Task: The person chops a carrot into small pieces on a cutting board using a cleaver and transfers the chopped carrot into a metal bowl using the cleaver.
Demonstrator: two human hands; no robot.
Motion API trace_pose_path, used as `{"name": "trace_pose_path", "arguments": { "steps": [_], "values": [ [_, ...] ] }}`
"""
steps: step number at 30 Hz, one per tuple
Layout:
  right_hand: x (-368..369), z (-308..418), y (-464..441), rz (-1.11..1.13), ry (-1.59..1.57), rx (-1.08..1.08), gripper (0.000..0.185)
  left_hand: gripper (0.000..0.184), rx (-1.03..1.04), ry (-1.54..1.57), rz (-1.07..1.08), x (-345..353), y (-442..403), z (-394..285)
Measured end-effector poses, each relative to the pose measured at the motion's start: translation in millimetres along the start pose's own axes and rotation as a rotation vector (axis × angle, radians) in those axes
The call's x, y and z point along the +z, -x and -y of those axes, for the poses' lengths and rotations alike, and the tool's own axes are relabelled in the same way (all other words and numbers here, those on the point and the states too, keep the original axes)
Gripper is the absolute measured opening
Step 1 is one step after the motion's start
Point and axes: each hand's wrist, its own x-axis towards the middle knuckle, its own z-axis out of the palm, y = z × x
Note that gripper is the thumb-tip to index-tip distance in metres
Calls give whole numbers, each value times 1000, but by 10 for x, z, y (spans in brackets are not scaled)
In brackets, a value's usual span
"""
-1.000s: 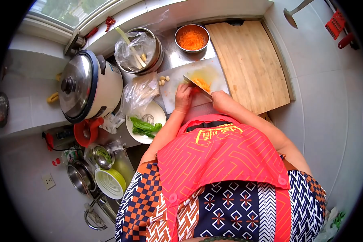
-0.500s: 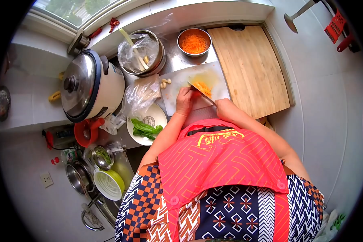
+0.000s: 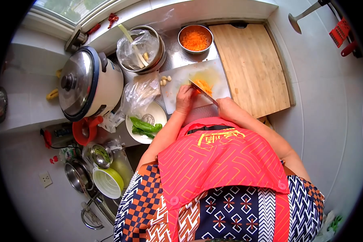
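My right hand (image 3: 228,109) is wrapped round the handle of a kitchen knife (image 3: 205,93), its blade slanting up and left across the white cutting board (image 3: 174,92). My left hand (image 3: 184,99) has its fingers curled on the board against the blade, pressing an orange carrot piece (image 3: 196,92) that is mostly hidden. Carrot shreds (image 3: 204,85) lie along the blade's far side, near a yellow-stained patch. Several garlic cloves (image 3: 163,82) rest at the board's left edge. Behind the board stands a metal bowl (image 3: 209,48) of shredded carrot (image 3: 194,40).
A wooden board (image 3: 252,68) lies to the right. On the left are a plate (image 3: 159,117) with green peppers (image 3: 145,127), a plastic bag (image 3: 139,94), stacked bowls (image 3: 160,60) and a large rice cooker (image 3: 109,86). Bowls and a green-white colander (image 3: 108,182) sit lower left.
The view has shifted slightly. Both hands and the knife stay in almost the same place over the board, the blade still beside the left fingers.
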Motion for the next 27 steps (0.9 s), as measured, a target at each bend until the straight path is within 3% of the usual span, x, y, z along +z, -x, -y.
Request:
{"name": "trace_pose_path", "arguments": {
  "steps": [27],
  "values": [
    [65, 53, -255, -28, 50, -19, 22, 12, -15, -22, -12, 1, -19, -39]
  ]
}}
